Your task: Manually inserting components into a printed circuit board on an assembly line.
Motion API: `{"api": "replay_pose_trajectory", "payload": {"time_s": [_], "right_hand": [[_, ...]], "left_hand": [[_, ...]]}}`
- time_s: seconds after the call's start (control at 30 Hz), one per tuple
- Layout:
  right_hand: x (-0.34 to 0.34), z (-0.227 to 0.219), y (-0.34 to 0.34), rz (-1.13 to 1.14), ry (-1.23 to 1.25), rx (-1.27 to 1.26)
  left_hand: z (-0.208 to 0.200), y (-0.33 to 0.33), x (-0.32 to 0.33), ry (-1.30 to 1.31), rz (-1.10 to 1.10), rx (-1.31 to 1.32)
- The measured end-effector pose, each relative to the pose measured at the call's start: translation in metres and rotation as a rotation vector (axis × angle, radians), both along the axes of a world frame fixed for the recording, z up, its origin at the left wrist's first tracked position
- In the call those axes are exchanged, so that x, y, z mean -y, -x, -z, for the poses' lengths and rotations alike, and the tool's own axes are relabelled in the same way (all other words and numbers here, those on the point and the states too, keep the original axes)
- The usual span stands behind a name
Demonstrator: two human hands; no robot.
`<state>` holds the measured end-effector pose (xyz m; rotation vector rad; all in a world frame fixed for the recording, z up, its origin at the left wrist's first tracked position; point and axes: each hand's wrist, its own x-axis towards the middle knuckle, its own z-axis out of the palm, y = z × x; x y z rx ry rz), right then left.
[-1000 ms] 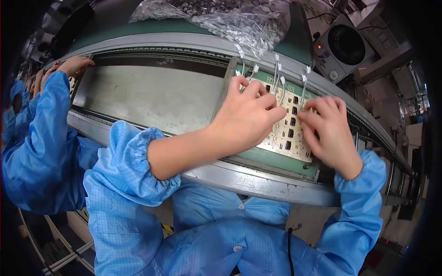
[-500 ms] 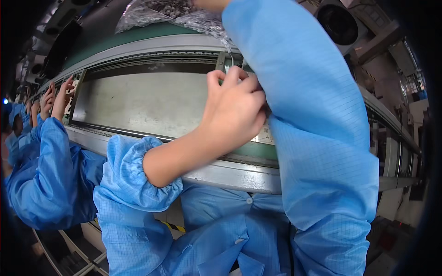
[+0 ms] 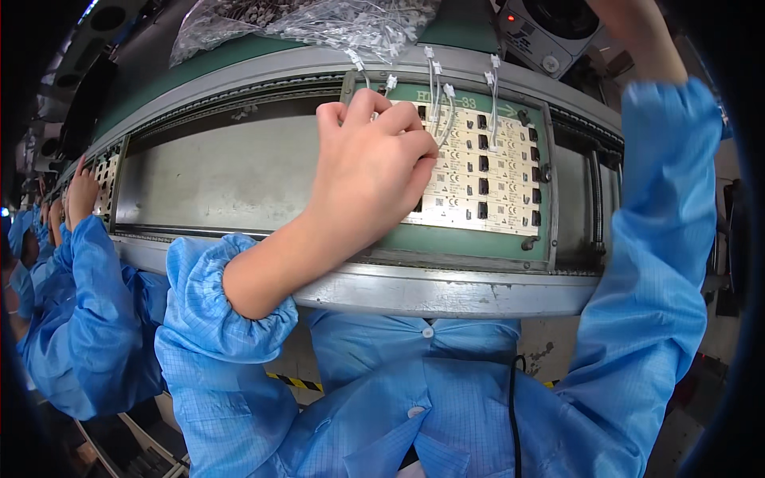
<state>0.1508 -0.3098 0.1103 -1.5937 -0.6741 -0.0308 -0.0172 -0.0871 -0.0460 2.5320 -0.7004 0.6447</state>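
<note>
My left hand (image 3: pixel 368 163) lies over the left part of a cream circuit board panel (image 3: pixel 456 191), fingers curled with the tips pressed down; what they grip is hidden. The panel rests on a green carrier (image 3: pixel 434 239) and has rows of small black parts. White wires (image 3: pixel 436 92) with connector ends stick up along its far side, some close to my left fingers. Raised at the upper right, my right hand (image 3: pixel 637 28) is cut off by the picture's edge, and its fingers are out of sight.
A conveyor line with a metal front rail (image 3: pixel 446 288) runs across before me. Beyond it lies a clear plastic bag (image 3: pixel 319 24) of white-ended cables. A fan unit (image 3: pixel 535 36) stands at the far right. On the left, a co-worker's hand (image 3: pixel 82 195) reaches over another panel.
My right arm has swung away to the right, uncovering the panel and its wires. My left hand has shifted slightly left, its fingers still curled.
</note>
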Motion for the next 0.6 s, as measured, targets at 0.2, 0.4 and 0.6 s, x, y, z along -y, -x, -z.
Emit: {"api": "replay_pose_trajectory", "payload": {"time_s": [0.2, 0.4, 0.6], "right_hand": [[0.044, 0.062, 0.079, 0.12, -0.081, -0.215], [0.099, 0.117, 0.079, -0.072, 0.045, -0.186], [0.089, 0.127, 0.095, -0.078, 0.085, -0.189]], "left_hand": [[-0.004, 0.002, -0.004, -0.079, -0.025, 0.049], [-0.001, 0.003, 0.001, -0.187, -0.024, 0.14], [-0.002, 0.007, 0.003, -0.293, -0.041, 0.24]]}}
